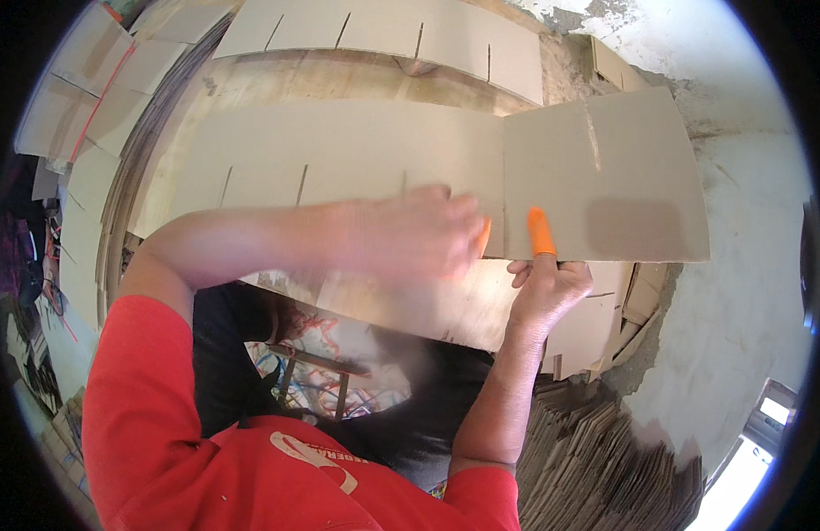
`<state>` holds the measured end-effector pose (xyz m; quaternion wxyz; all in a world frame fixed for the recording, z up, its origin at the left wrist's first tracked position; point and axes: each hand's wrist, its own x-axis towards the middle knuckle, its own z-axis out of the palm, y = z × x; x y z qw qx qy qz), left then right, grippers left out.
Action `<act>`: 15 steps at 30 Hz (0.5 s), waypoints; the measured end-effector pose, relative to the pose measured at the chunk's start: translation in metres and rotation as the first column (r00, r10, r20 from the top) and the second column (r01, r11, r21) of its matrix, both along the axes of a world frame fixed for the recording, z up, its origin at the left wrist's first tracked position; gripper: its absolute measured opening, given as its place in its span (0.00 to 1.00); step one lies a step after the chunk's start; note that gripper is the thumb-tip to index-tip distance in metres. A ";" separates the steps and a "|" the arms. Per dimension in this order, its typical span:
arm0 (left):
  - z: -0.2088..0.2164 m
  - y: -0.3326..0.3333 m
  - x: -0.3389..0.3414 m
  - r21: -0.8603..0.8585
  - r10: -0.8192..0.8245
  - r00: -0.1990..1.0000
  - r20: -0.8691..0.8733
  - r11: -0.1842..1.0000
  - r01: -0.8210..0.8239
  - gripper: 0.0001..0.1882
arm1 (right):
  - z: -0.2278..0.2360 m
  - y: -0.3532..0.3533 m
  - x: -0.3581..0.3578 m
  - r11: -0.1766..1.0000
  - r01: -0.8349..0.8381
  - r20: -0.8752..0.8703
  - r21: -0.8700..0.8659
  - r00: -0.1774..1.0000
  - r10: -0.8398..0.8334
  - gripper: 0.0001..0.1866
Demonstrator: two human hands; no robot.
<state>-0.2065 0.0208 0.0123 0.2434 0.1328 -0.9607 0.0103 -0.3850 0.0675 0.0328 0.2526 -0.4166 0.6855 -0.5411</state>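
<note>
A long grey-brown cardboard sheet (357, 142) with short slots along its near edge lies in front of me. Its right-hand panel (640, 150) bends at a crease and carries a pale scuffed streak. My right hand (552, 288) pinches that panel's near edge, an orange-covered thumb on top and the other fingers underneath. Reaching across from the left, my left hand (428, 230) is over the sheet just left of the crease. Motion blurs it; its fingers look bent, with an orange cover showing at the tip of one, and their grip is unclear.
Beneath is a pale wooden board (339, 75). Another slotted cardboard strip (383, 31) lies along its far side. Stacked cardboard (118, 168) stands on the left, and a tall pile of cardboard pieces (605, 460) at lower right, beside a worn wall (729, 292).
</note>
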 end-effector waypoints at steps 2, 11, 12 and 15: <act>0.007 -0.035 0.007 0.178 0.101 0.989 -0.107 0.981 -0.081 0.27 | -0.001 0.003 -0.006 0.999 0.000 0.011 0.034 1.000 -0.001 0.11; -0.086 -0.205 0.011 -0.289 0.702 0.617 0.357 0.711 -0.641 0.15 | 0.003 0.001 0.004 0.999 -0.032 0.050 0.020 0.998 0.031 0.08; -0.079 -0.209 0.010 -0.295 0.678 0.609 0.411 0.731 -0.615 0.13 | 0.002 0.002 0.002 0.999 -0.032 0.049 0.013 0.998 0.032 0.08; -0.074 -0.220 0.020 -0.196 0.654 0.679 0.334 0.752 -0.629 0.07 | 0.001 0.004 -0.001 0.999 -0.046 0.049 0.013 0.998 0.045 0.07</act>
